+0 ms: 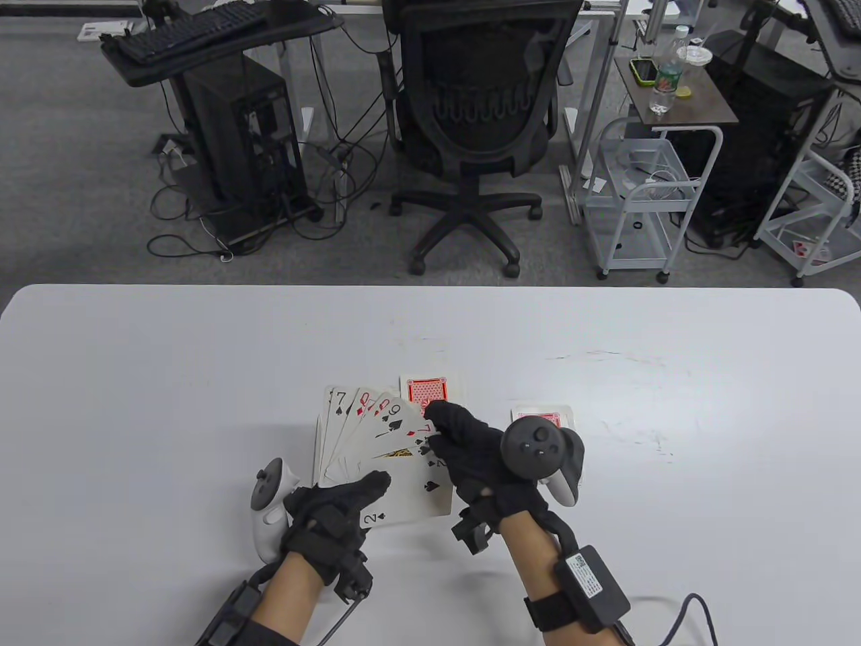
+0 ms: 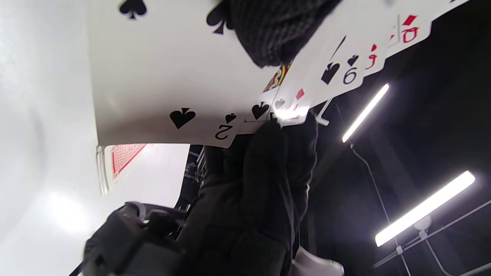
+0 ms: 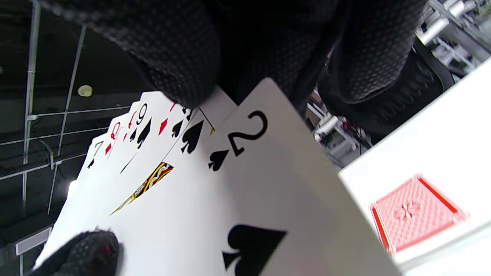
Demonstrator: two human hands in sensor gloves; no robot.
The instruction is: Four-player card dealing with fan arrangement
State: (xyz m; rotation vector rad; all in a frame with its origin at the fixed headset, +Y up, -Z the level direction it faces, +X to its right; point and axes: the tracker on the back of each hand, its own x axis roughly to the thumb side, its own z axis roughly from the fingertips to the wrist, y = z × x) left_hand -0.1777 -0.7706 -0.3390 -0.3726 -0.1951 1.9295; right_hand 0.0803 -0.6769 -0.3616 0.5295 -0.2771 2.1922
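My left hand (image 1: 336, 515) holds a face-up fan of playing cards (image 1: 366, 437) above the white table (image 1: 168, 377), its thumb on the front card, the 2 of spades (image 1: 403, 501). The fan also shows a 7, a Q, a 9 of spades and a red 7. My right hand (image 1: 464, 447) pinches the fan's right edge at the upper corners. The left wrist view shows the fan (image 2: 172, 76) from below, and the right wrist view shows the 2 of spades (image 3: 245, 184) close up. A red-backed card pile (image 1: 430, 390) lies just beyond the fan. Another red-backed pile (image 1: 541, 416) lies to the right.
A black office chair (image 1: 474, 134) stands beyond the table's far edge. A white cart (image 1: 646, 195) and a computer tower (image 1: 242, 148) stand on the floor behind. The right red-backed pile shows in the right wrist view (image 3: 416, 214).
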